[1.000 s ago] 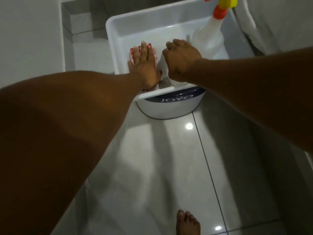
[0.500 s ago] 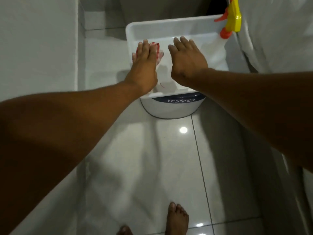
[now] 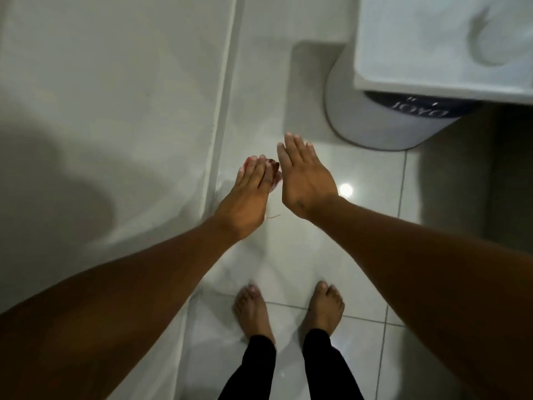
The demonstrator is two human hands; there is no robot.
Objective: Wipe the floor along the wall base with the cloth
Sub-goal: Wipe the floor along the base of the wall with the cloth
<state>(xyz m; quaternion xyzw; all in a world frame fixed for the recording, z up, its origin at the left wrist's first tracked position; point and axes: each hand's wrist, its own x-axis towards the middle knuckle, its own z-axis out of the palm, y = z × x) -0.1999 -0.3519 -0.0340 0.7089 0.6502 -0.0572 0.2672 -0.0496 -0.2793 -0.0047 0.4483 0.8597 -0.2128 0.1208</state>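
Left hand (image 3: 249, 194) holds the cloth (image 3: 274, 172) under flat fingers, only a red edge peeking out. Right hand (image 3: 305, 177) open, empty, just beside it. Both hang above the floor (image 3: 302, 255) near the wall (image 3: 115, 82) base.

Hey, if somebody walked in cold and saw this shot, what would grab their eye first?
Two bare arms reaching down mid-frame, the left hand holding a reddish cloth close to the wall base, the right hand flat and open beside it. Below, two bare feet stand on glossy tiles. At upper right, a white tray sits above a round base marked JOYO.
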